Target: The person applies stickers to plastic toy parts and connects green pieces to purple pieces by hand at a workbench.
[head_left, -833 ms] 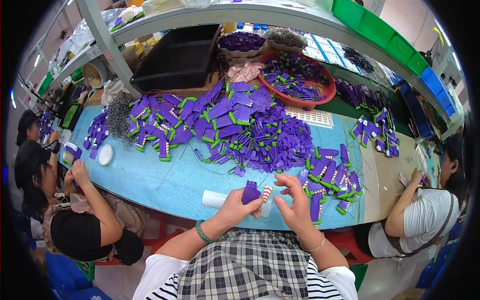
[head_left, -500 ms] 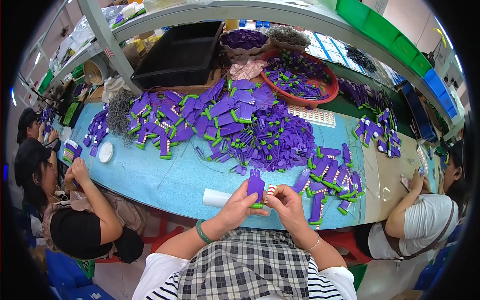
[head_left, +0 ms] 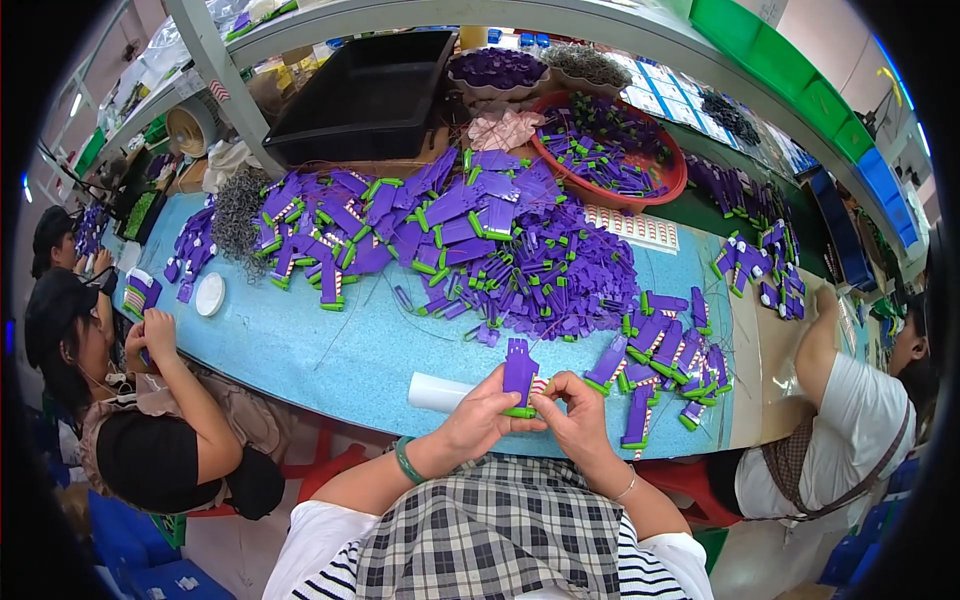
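My left hand (head_left: 480, 418) is closed around a flat purple plastic piece (head_left: 519, 370) with a green end, held upright just over the table's near edge. Fingers of my right hand (head_left: 577, 418) pinch a red-and-white striped sticker (head_left: 540, 384) against the right side of that piece; the fingertips partly hide it. Left of my hands lies a translucent white sheet (head_left: 437, 392), slightly curled. Close to my right hand is a pile of purple and green pieces (head_left: 662, 350), many with striped stickers on their sides.
A large heap of purple parts (head_left: 560, 270) covers the middle of the blue table (head_left: 330, 365). Behind it stand a red basin (head_left: 680, 185) and a black tray (head_left: 350, 100). A round white lid (head_left: 210, 294) lies left. Co-workers sit on both sides; a shelf beam crosses overhead.
My right hand has brought the striped sticker closer against the purple piece, its fingers now pressed there. The co-worker on the right has stretched an arm forward over the table.
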The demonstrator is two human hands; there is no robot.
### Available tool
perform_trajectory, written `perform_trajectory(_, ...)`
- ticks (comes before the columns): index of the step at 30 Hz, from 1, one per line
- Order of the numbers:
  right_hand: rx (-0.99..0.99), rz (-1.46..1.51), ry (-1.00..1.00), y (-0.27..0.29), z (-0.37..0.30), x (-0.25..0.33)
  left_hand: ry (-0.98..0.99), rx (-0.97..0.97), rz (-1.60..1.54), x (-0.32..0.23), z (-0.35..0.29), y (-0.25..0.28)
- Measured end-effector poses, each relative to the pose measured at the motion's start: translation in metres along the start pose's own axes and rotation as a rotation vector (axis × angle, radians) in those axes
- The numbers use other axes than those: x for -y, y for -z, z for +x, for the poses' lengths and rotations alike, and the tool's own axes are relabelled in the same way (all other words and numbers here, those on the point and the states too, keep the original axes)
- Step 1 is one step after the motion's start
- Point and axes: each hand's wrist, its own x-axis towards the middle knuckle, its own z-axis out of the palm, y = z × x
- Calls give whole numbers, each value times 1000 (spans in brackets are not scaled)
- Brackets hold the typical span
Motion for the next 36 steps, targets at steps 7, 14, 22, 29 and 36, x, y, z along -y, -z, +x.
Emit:
perform_trajectory(7, -19, -6, 18, 0, -1, -2, 3, 12, 48, 1, 0, 0)
perform_trajectory(14, -62, -129, 92, 0, -2, 4, -42, -11, 342, 8, 2, 1)
perform_trajectory(22, -177, -351, 449, 2, 0, 15, -94, 92, 328, 12, 0, 3)
perform_trajectory(29, -39, -384, 345, 8, 4, 11, -285, 102, 552, 12, -3, -2)
perform_trajectory(36, 323, -210, 26, 7, 10, 15, 384, 121, -219, 21, 2, -2)
